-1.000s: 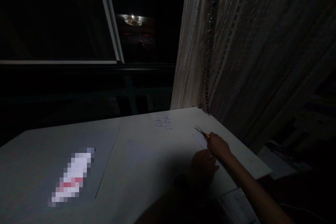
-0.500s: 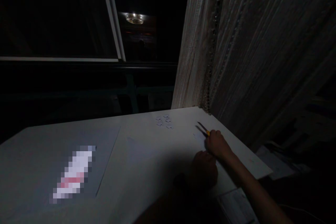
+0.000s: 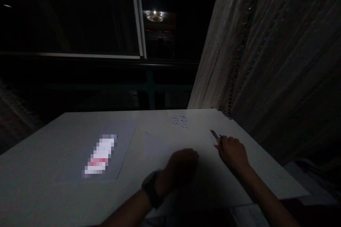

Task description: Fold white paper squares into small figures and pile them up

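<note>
In my right hand point(image 3: 233, 150), closed at the right of the table, is a utility knife point(image 3: 215, 136) with a yellow part at its handle. Its blade points away and to the left, above a small pale scrap point(image 3: 211, 141) that is hard to see. My left hand point(image 3: 181, 165), with a dark watch point(image 3: 152, 189) on its wrist, is over the table left of the right hand. Its fingers look curled in, and shadow hides whatever may be in them. A pale sheet of paper point(image 3: 154, 145) lies just beyond it. Several small cut pieces point(image 3: 181, 121) lie farther back.
On the left of the white table point(image 3: 34, 170), a large sheet point(image 3: 125, 140) bears a bright pixelated patch point(image 3: 99, 156). Curtains point(image 3: 210, 49) hang at the table's back right. Papers point(image 3: 247, 214) show below its front edge. The room is dark.
My left hand has moved left, away from my right hand, and its watch now shows. The right hand still grips the knife. The view has swung left.
</note>
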Tool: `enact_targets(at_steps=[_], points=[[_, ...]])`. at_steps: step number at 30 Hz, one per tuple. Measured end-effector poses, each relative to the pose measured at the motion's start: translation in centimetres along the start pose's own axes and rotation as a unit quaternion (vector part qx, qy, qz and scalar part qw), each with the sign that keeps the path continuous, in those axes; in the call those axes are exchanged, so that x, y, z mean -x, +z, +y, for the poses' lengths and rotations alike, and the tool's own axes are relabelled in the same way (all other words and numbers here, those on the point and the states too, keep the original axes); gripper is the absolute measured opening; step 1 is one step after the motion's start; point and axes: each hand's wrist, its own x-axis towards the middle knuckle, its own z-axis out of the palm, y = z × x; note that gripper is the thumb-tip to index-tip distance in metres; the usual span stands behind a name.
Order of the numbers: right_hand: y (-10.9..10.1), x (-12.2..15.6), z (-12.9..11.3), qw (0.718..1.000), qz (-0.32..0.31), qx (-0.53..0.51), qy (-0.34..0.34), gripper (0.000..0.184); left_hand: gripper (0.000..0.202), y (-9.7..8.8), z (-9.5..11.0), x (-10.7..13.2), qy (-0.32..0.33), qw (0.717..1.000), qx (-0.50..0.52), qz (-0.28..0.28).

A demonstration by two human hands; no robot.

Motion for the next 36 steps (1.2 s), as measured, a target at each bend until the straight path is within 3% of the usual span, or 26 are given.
enact_targets(at_steps=[3,6,8,10,14,19,23,30,36], points=[[-1.0,-0.1,-3.1,0.998,0.012,-0.06,-0.033,0.036,0.035,-4.2,-6.8,2.7,-0.083,0.993,-0.08,0.011],[-2.3,-0.7,-9.1,0.965,-0.074,-0.204,-0.144,0.028,0.042,-4.9,-10.9,4.7,-0.159,0.977,-0.142,0.004],[-3.0,-1.1,-13.7,0.936,-0.128,-0.252,-0.208,0.027,0.044,-4.1,-12.0,5.7,-0.184,0.971,-0.151,-0.006],[-3.5,-1.5,-17.5,0.927,-0.146,-0.243,-0.246,0.027,0.045,-3.2,-12.2,6.4,-0.195,0.969,-0.154,0.002],[-4.2,-1.9,-21.4,0.936,-0.181,-0.192,-0.232,0.028,0.044,-2.7,-12.1,7.3,-0.211,0.965,-0.152,0.017],[-3.7,-2.3,-21.9,0.935,-0.189,-0.213,-0.211,0.028,0.043,-3.5,-12.1,7.6,-0.229,0.96,-0.153,0.045],[-2.6,-3.4,-21.0,0.904,-0.191,-0.319,-0.212,0.016,0.035,-5.3,-12.3,7.3,-0.195,0.974,-0.109,0.046],[-2.5,-5.1,-17.5,0.816,-0.23,-0.472,-0.241,0.013,0.034,-8.1,-12.9,7.3,-0.226,0.969,0.095,0.011],[-3.1,-5.6,-13.0,0.818,-0.225,-0.471,-0.242,0.013,0.032,-8.5,-13.2,7.2,-0.254,0.952,0.168,0.032]])
